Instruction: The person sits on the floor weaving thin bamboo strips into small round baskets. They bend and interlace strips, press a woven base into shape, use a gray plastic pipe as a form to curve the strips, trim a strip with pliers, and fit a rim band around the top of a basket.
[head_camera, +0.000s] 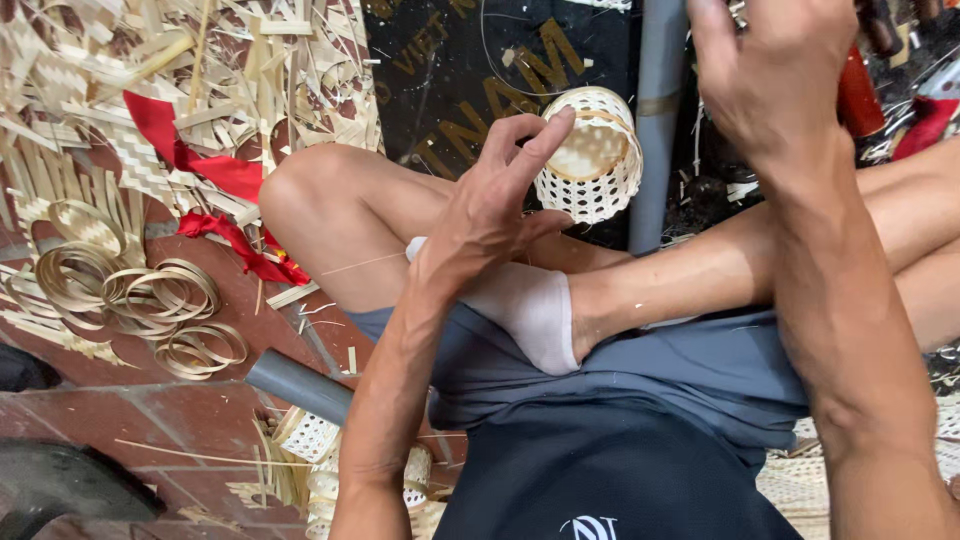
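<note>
My left hand (490, 215) hovers over my crossed legs with its fingers spread. The index finger points up beside the rim of a small woven bamboo basket (592, 155). I see nothing gripped in this hand; a thin pale strand (360, 263) runs leftward from near its wrist. The basket lies on its side on a dark mat (450, 70), next to a grey pipe (655, 120). My right hand (770, 70) is raised at the top right, back towards me. Its fingertips are cut off by the frame edge, so what it holds is hidden. A white sock (530, 305) covers my foot.
Bamboo strips and woven scraps (250, 70) litter the tiled floor at the left, with coiled bamboo rings (150, 300) and a red ribbon (215, 175). A second grey pipe (300, 385) and small woven pieces (310, 440) lie by my left hip. Red-handled tools (860, 90) sit at the top right.
</note>
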